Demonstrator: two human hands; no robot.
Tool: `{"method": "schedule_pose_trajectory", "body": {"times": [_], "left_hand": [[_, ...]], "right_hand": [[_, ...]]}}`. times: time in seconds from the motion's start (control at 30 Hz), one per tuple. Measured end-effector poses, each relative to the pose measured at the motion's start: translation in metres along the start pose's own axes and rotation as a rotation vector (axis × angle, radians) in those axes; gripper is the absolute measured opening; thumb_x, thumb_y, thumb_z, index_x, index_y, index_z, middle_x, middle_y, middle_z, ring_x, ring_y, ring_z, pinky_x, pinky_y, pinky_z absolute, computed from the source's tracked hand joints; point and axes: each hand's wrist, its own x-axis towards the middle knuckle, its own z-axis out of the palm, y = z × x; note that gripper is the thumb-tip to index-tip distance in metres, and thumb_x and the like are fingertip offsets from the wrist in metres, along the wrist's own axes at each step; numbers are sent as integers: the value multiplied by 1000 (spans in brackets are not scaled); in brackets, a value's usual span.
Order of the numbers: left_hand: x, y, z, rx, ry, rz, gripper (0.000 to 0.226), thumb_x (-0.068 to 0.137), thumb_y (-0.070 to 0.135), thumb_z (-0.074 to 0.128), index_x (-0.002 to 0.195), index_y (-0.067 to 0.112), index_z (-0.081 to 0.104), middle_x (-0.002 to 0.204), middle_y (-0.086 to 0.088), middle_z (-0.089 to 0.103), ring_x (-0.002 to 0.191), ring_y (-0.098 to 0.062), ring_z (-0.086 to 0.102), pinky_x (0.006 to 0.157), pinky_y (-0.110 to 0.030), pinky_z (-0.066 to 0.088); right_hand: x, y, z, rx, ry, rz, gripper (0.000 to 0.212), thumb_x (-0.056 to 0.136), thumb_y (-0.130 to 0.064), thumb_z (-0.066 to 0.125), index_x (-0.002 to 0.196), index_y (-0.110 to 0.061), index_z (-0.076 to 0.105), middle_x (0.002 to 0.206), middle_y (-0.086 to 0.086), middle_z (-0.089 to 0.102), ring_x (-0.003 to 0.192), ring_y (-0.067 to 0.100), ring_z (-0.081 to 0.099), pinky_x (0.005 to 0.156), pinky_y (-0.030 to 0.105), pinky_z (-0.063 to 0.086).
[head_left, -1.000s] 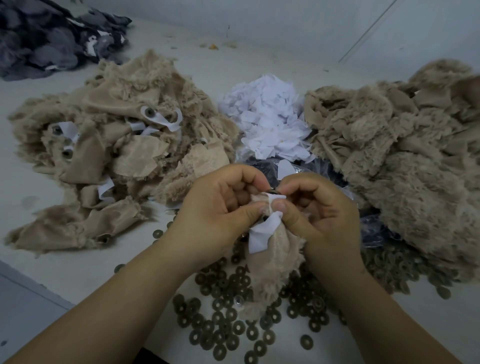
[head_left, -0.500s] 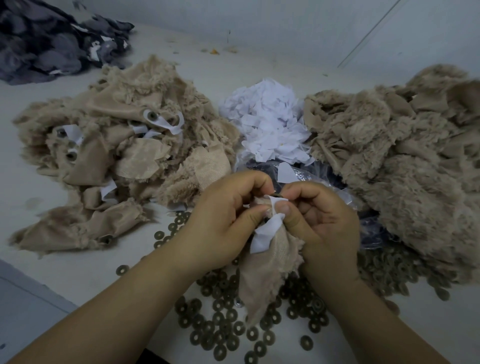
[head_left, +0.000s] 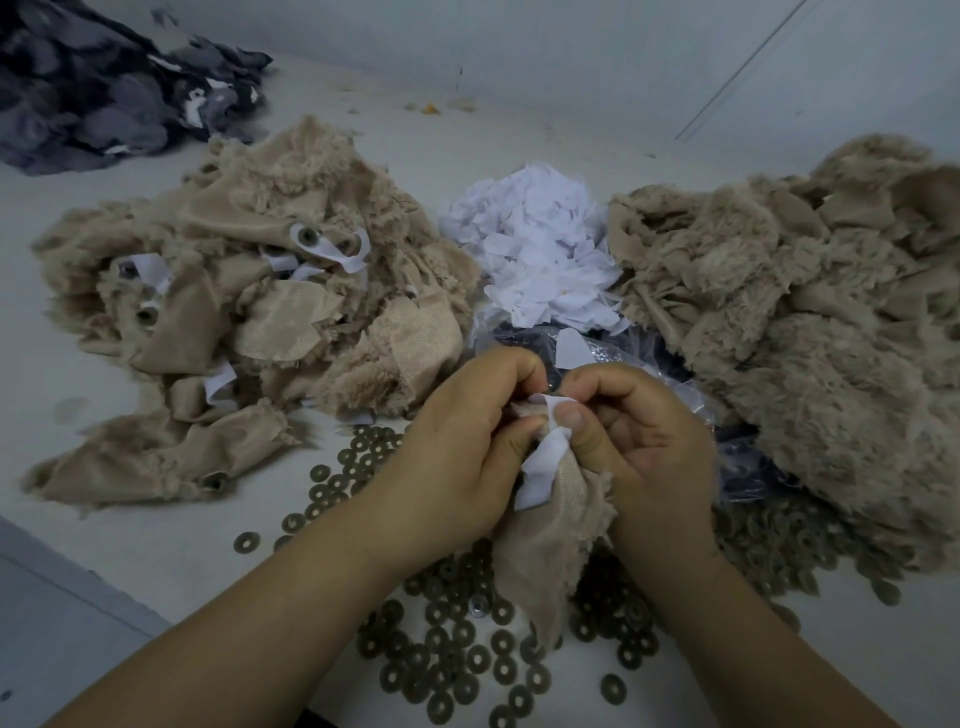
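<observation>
The cloth (head_left: 545, 545) is hanging down from both hands over the middle of the surface (head_left: 130, 530), close to its near edge. It is tan, and its edges are fuzzy. A white strip (head_left: 543, 467) is lying on the top part of the cloth.

The left hand (head_left: 462, 441) is curling round the top of the cloth. Its grip is pinching the cloth between the thumb and the fingers. The right hand (head_left: 644, 436) is touching the left one. Its grip is pinching the strip and the cloth together, with the thumb pressing on the strip. Something small and dark is peeking out between the two hands, but I cannot tell what it is.

Lots of little round rings (head_left: 457, 654) are lying on the surface under the cloth and the hands, and more are spreading toward the right edge. A tan pile (head_left: 249, 291) with white strips in it is sitting toward the left edge. White scraps (head_left: 535, 249) are heaping up behind the hands, toward the far edge. A clear bag (head_left: 691, 395) is lying between the scraps and the hands. A furry pile (head_left: 805, 322) is filling the right edge. A dark pile (head_left: 93, 88) is sitting in the far left corner.
</observation>
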Motion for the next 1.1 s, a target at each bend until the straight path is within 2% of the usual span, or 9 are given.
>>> {"method": "schedule_pose_trajectory", "body": {"times": [0.13,0.27,0.37,0.5,0.63,0.73,0.83,1.0,1.1], "left_hand": [[0,-2,2,9,18,23,5,94,4,51,93,3,55,81,1,50,72,-4,45,66,-11,33],[1,-4,2,-1,56,85,11,90,3,50,96,-1,58,93,-8,57,85,-20,54,74,-27,44],[2,-4,1,19,81,96,16,89,3,53,102,1,62,97,-1,58,92,-8,55,81,-18,42],[2,-3,1,113,125,154,20,88,-3,56,104,-1,68,94,-6,61,89,-6,53,84,-13,39],[1,-1,0,142,171,189,22,86,-9,61,104,-1,69,93,0,56,85,-4,51,81,-12,41],[0,1,2,141,195,190,22,82,-10,62,101,-3,71,90,-5,61,83,-8,55,79,-15,44],[-2,3,5,150,230,168,18,83,-8,65,99,-3,71,88,-10,65,81,-11,57,78,-15,46],[-5,3,7,141,246,175,15,87,-2,59,93,-5,73,84,-13,68,78,-15,60,75,-20,50],[-2,1,7,140,250,169,11,86,-6,65,93,-5,73,84,-14,68,78,-15,61,75,-20,51]], "right_hand": [[-1,2,0,-24,18,-47,4,88,-24,65,86,-26,67,84,1,69,67,19,67,60,28,58],[1,3,0,-18,5,-42,7,87,-26,65,87,-32,69,86,0,69,69,21,67,62,33,58],[3,5,-2,-1,-16,-8,2,86,-25,65,86,-26,68,83,1,69,68,16,67,62,29,58],[5,5,-4,9,-49,-52,13,87,-24,66,89,-37,69,86,0,70,73,25,68,66,31,59],[5,5,-5,53,-51,-94,19,86,-21,67,91,-39,68,89,-10,69,78,12,67,72,25,57],[5,4,-4,93,-50,-89,19,85,-18,66,90,-36,68,88,-12,68,79,8,66,73,22,56],[2,4,-2,118,-38,-84,9,85,-13,64,90,-21,65,89,-13,68,80,4,66,73,18,54],[-3,8,0,115,-25,-51,1,88,-12,63,87,-12,62,87,-10,67,77,5,65,71,20,54],[-1,9,-3,114,-25,-5,12,89,-2,62,88,-14,63,84,-13,69,74,2,66,68,18,55]]}}
